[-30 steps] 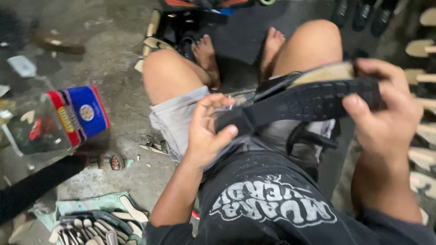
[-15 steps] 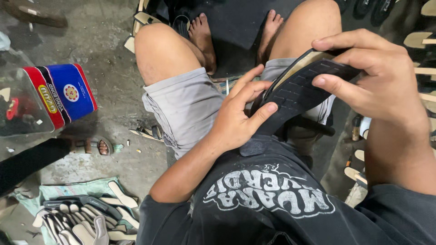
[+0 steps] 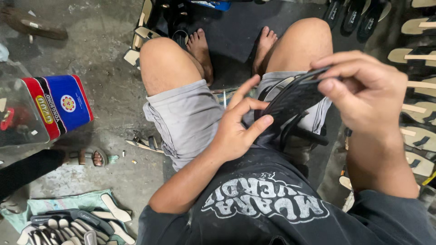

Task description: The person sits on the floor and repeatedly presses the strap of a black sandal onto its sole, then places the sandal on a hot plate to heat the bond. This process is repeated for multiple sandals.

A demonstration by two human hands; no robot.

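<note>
We are sitting on the floor [image 3: 104, 41] with our knees up, and we hold a black sandal [image 3: 290, 102] over our lap. Our left hand [image 3: 238, 124] cups its lower end, with the fingers spread and the thumb pressed on the sole. Our right hand [image 3: 368, 90] pinches the top end between thumb and fingers. The sandal is tilted, and its black strap [image 3: 302, 131] hangs down under it.

A red and blue tin [image 3: 63, 106] sits on the floor to our left. More sandals [image 3: 418, 90] lie in rows to our right. Another pile of sandals [image 3: 72, 224] rests on a green cloth [image 3: 50, 204].
</note>
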